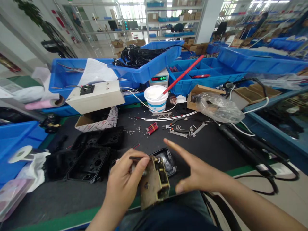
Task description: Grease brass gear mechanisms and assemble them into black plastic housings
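My left hand (pixel 127 176) is closed around a brass-coloured metal mechanism (pixel 151 186), with the thumb over a thin dark rod at its top. The mechanism is tilted at the bench's near edge. To its right, my right hand (pixel 192 170) is apart from it, index finger stretched out and thumb spread, with nothing in the grasp. Behind the mechanism lies an open black housing (pixel 172 160) with a shiny inside, partly hidden by the hands. More black housings (pixel 89 163) sit left of my left hand.
A white tub (pixel 156 104) with a red stick (pixel 184 73) stands mid-bench. Before it lie a red bundle (pixel 152 128), pliers (pixel 168 127), spanners (pixel 199 129) and small screws. Black electric screwdrivers (pixel 245 149) lie right. Blue bins (pixel 154 67) line the back.
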Motion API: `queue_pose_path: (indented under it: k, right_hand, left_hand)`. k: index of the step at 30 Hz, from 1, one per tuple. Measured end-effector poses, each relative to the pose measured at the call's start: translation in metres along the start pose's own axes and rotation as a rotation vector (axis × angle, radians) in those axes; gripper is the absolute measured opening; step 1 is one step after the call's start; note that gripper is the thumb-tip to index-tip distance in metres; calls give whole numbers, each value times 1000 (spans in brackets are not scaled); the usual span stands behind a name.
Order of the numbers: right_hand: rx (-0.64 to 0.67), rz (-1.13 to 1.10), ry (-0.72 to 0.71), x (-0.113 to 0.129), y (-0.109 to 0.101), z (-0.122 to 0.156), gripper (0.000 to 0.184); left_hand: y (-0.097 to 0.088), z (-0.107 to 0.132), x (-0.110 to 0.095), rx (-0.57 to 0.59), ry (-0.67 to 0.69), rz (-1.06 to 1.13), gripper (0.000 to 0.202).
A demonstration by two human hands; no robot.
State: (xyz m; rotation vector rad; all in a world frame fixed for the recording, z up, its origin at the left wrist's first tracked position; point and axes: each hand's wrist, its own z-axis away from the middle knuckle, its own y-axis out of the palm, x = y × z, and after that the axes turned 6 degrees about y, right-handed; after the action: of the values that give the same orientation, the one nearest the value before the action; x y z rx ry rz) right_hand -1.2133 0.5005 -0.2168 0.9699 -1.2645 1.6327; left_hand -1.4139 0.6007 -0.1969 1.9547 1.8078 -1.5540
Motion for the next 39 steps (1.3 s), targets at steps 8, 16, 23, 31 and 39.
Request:
queue_pose_path:
  k: [8, 16, 23, 31, 39]
  right_hand:
    - [-23, 227, 86, -40, -3, -4, 110]
    - [-20, 194, 57, -52, -1, -2, 104]
    - [1, 218, 39, -48, 3, -9, 100]
    - [-17, 277, 7, -45, 10, -19, 96]
    - [-68, 395, -121, -51, 12, -23, 93]
  left_hand:
    - [31, -38, 6, 501, 62, -413, 27]
    - [46, -41, 14, 579, 118, -556, 29]
    - [49, -34, 13, 547, 114, -594, 30]
    - [52, -26, 20, 557, 122, -615, 30]
    - [35, -17, 20, 520, 45, -536, 33]
